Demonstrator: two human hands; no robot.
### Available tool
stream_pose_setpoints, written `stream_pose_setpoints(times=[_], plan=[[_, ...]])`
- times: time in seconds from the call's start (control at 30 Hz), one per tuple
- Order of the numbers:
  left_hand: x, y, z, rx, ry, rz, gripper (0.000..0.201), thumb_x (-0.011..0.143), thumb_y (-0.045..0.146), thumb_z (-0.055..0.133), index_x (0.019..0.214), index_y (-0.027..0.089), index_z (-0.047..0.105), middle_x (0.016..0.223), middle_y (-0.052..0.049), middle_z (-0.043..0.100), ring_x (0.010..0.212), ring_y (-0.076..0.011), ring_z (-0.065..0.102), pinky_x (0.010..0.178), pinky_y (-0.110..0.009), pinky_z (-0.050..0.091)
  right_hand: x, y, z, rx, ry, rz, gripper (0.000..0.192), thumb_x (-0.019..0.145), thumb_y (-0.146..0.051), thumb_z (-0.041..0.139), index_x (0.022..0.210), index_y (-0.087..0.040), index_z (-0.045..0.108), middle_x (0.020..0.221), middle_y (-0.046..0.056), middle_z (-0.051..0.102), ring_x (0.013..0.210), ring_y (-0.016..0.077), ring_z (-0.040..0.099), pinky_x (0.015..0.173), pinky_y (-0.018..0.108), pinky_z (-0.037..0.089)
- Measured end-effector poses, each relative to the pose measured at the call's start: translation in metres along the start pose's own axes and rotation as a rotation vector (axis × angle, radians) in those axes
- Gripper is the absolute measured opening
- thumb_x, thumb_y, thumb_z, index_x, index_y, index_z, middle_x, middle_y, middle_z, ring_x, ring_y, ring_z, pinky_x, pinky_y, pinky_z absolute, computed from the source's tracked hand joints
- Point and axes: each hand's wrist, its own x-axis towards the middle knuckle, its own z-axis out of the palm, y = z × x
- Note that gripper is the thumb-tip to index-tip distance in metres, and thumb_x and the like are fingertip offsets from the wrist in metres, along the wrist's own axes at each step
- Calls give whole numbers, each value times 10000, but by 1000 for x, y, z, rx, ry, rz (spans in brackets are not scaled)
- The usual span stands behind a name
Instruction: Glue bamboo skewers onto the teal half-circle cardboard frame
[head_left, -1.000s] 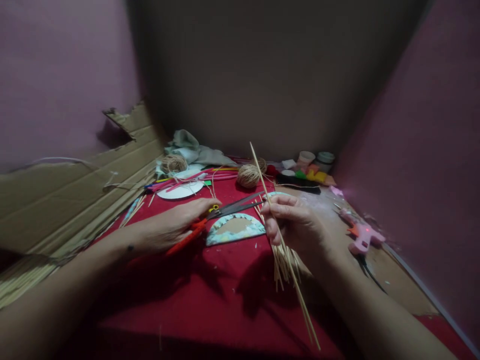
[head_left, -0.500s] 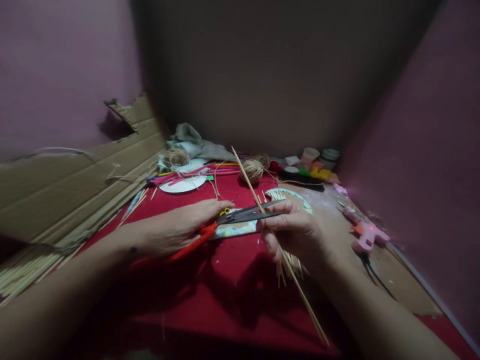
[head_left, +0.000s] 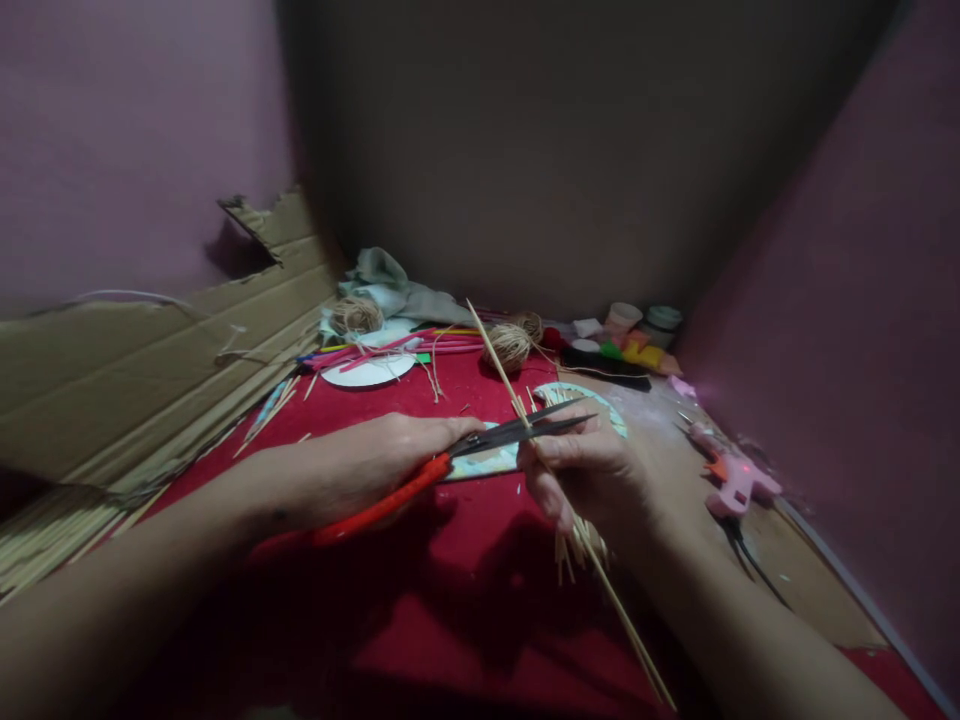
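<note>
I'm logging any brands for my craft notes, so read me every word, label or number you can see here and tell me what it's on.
No text can be read anywhere in this view.
Small jars at the back: any labels are too small and dim to read.
Pink glue gun: no legible marking.
Scissors in the left hand: no visible brand.
Cardboard: no print shows.

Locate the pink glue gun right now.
Head view, right side: the pink glue gun lies on the bare brown surface beside the red cloth, right of the right hand, near the pink wall.
</note>
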Motion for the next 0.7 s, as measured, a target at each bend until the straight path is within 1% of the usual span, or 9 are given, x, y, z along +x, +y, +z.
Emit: stream_pose_setpoints(times=[0.07, 0.1, 0.27, 0.4, 0.5, 0.53, 0.57, 0.67, 0.7], plan=[[0, -2, 1, 65, -86, 34, 326, 874, 270, 607, 1199, 257, 617, 1029, -14, 706, 831, -169, 653, 710, -227, 483, 1, 0, 0, -9, 1, 6, 128, 726, -204, 682, 633, -131, 731, 447, 22, 652, 331, 101, 573, 338, 162, 462], [-1, -3, 1, 103, -98, 43, 310, 880, 268, 591, 1188, 244, 611, 1013, -20, 701, 820, -170, 648, 692, -231, 476, 1, 0, -1, -7, 0, 13, 126, 717, -213, 690, 630, -131, 731, 443, 21, 650, 330, 102, 571, 336, 164, 462], [-4, -8, 3, 217, -85, 29, 103, 847, 225, 566, 942, 197, 596, 832, -16, 675, 688, -149, 611, 600, -229, 432, 5, 7, -8, 43, -26, 15, 150, 722, -246, 723, 655, -113, 731, 444, 32, 658, 318, 105, 576, 320, 149, 443], [-1, -13, 5, 224, -100, -52, 51, 800, 193, 567, 851, 197, 559, 749, -6, 665, 630, -141, 596, 566, -227, 407, 9, 12, -15, 79, -26, 53, 193, 724, -305, 760, 730, -114, 732, 486, 36, 684, 339, 113, 604, 336, 147, 456], [1, -23, 4, 202, -80, -38, 58, 764, 139, 518, 743, 190, 503, 650, 7, 620, 565, -116, 548, 538, -214, 381, 11, 6, -21, 31, 5, 113, 208, 706, -305, 768, 778, -114, 724, 561, 59, 719, 423, 151, 662, 384, 194, 510], [1, -28, 4, 186, -65, -26, 78, 757, 123, 495, 716, 189, 485, 621, 12, 599, 545, -105, 525, 532, -209, 374, 12, 2, -24, -2, 60, 109, 194, 694, -285, 765, 775, -116, 716, 572, 59, 720, 444, 157, 669, 398, 208, 521], [1, -32, 3, 177, -48, -24, 98, 760, 115, 475, 695, 188, 471, 601, 15, 578, 529, -97, 500, 525, -205, 366, 13, -2, -27, -52, 152, 93, 176, 679, -261, 758, 768, -118, 707, 568, 54, 711, 449, 158, 664, 400, 219, 521], [-2, -43, 0, 191, -4, -68, 159, 828, 147, 445, 674, 185, 460, 583, 14, 537, 508, -88, 441, 495, -205, 331, 18, -12, -38, -256, 511, 27, 141, 676, -207, 709, 775, -112, 680, 539, 40, 667, 413, 144, 612, 366, 229, 482], [-4, -45, -1, 201, -2, -88, 179, 854, 165, 437, 678, 184, 467, 585, 11, 535, 507, -89, 434, 487, -208, 320, 21, -13, -43, -310, 598, 11, 130, 689, -198, 696, 782, -111, 667, 538, 39, 659, 404, 139, 599, 360, 228, 469]])
